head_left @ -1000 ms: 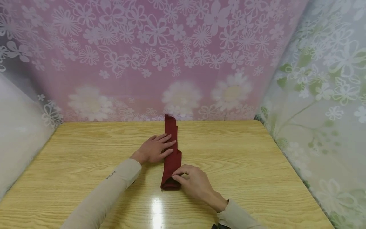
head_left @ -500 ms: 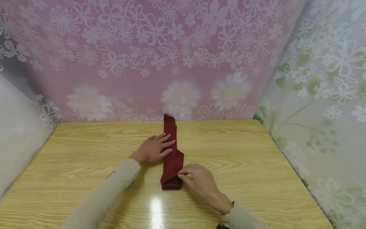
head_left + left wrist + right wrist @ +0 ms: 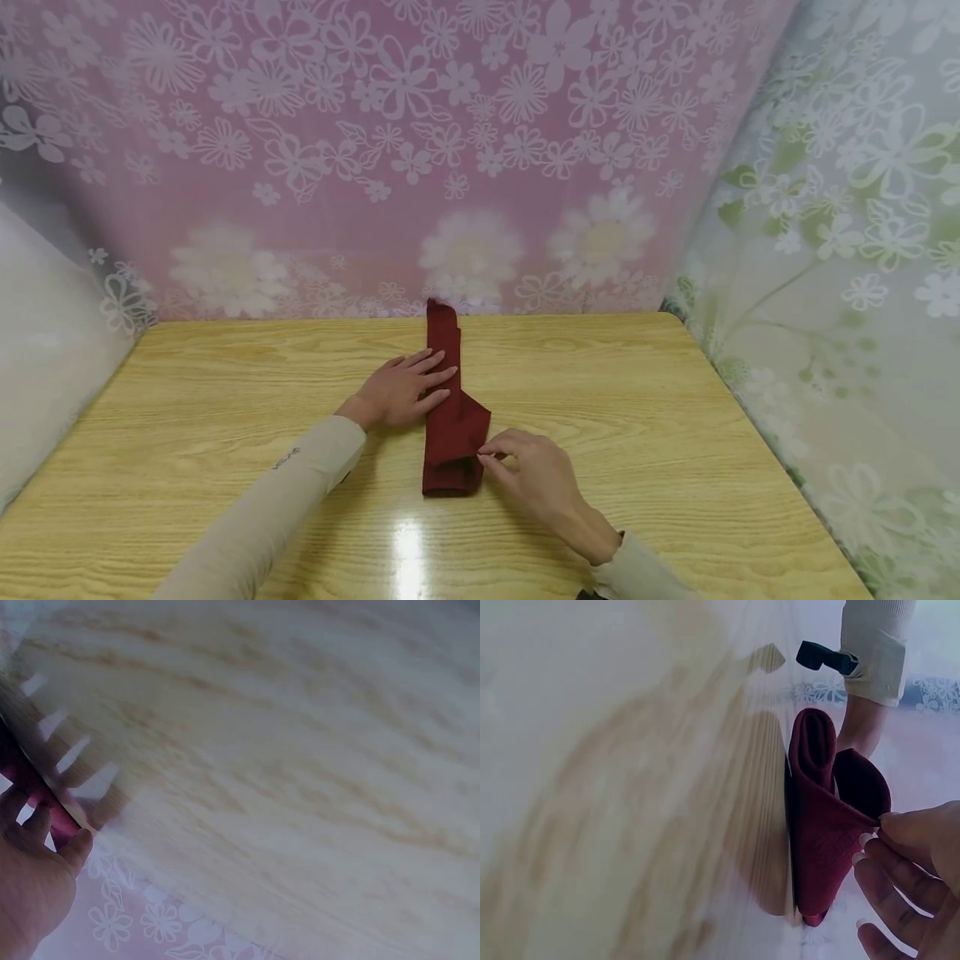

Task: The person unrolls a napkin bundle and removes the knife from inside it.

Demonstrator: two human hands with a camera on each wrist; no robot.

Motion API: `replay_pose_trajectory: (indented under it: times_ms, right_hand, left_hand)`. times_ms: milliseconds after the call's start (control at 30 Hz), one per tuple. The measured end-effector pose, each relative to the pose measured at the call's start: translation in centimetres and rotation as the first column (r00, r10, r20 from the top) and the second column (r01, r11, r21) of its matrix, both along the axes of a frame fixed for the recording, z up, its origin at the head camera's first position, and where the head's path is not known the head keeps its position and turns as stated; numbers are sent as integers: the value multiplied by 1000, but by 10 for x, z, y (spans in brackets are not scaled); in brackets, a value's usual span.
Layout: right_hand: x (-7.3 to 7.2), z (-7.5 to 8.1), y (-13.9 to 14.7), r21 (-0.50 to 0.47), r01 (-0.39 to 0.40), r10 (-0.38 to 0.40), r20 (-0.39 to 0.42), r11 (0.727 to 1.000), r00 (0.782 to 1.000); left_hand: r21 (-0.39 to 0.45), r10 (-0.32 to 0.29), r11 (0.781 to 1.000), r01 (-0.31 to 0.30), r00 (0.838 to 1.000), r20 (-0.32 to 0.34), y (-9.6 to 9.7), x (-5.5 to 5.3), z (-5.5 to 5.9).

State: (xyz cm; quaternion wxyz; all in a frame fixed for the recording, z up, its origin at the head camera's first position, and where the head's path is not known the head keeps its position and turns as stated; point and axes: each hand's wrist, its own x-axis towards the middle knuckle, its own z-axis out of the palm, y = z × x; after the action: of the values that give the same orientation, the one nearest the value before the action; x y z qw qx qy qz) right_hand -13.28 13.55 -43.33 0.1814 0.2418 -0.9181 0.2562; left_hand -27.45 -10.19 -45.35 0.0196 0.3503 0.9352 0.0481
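Observation:
A dark red cloth [image 3: 447,435], folded into a long narrow strip, lies lengthwise on the wooden table, its far end reaching the back edge. My left hand [image 3: 397,390] rests flat on its middle from the left, fingers spread and straight. Thumb and fingertips of my right hand [image 3: 536,479] pinch the upper layer at the right edge, close to the near end. In the right wrist view that pinched layer [image 3: 862,784] is lifted into an open loop beside a rolled fold [image 3: 814,742]. The left wrist view catches only a sliver of cloth [image 3: 30,787] under the fingers.
The wood-grain table [image 3: 262,367] extends to both sides of the cloth. A pink floral curtain [image 3: 337,167] hangs right behind its back edge, and a white and green floral sheet [image 3: 840,250] runs along the right. A black device [image 3: 825,658] sits at the left wrist.
My right hand has drawn the pinched layer to the right, so a pointed flap spreads wider and more of the lower fold shows at the near end. The left hand stays in place.

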Motion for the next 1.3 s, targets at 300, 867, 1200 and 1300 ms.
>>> replay_pose_trajectory:
  times_ms: [300,867,1200,1300]
  right_hand:
    - [-3,-3,9,-5,45,-45,-16,999,999]
    - [-1,-2,17,-13,124,-124,33,992,992]
    - [5,-2,25,-7,154,-152,96,988,984]
    - [7,-2,27,-1,161,-160,122,987,980]
  left_hand:
    - [11,3,1000,-3,1000,1,-2,1,2]
    - [28,2,1000,-3,1000,15,-2,1,2]
    - [48,-9,999,8,1000,16,-2,2,2]
    - [44,-7,999,6,1000,19,-1,2,2]
